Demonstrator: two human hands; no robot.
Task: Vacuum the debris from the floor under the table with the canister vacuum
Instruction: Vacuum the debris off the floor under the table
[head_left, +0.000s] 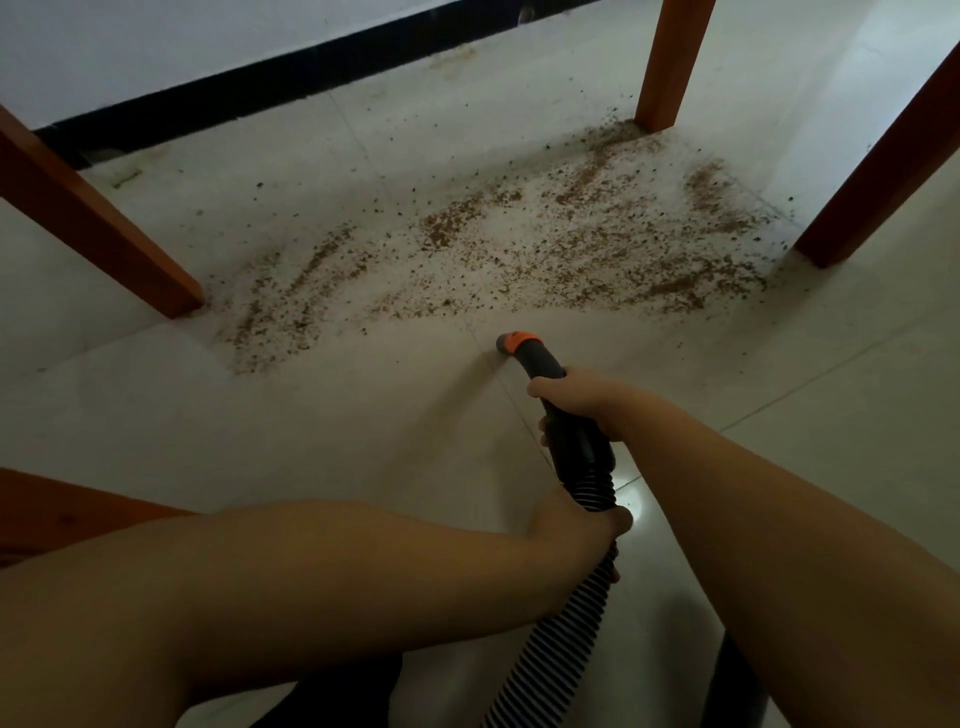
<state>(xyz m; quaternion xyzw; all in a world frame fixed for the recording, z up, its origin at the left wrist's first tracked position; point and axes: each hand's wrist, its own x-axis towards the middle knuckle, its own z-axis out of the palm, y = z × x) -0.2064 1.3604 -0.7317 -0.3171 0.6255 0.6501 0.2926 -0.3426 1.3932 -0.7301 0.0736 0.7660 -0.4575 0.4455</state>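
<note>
Brown crumbly debris (519, 249) is spread in streaks over the pale tiled floor (363, 415) between the table legs. A black vacuum hose handle (566, 415) with an orange collar and grey nozzle tip (511, 344) points down at the floor, just short of the near edge of the debris. My right hand (576, 400) grips the handle's upper part. My left hand (576, 525) grips the ribbed hose (550, 639) just below the handle. The hose runs down out of the bottom of the view. The canister is not in view.
Orange-brown wooden table legs stand at the left (104, 228), back right (670, 67) and right (883, 171). A white wall with a black skirting board (260, 83) runs along the back. Another wooden piece (62, 509) lies at the lower left.
</note>
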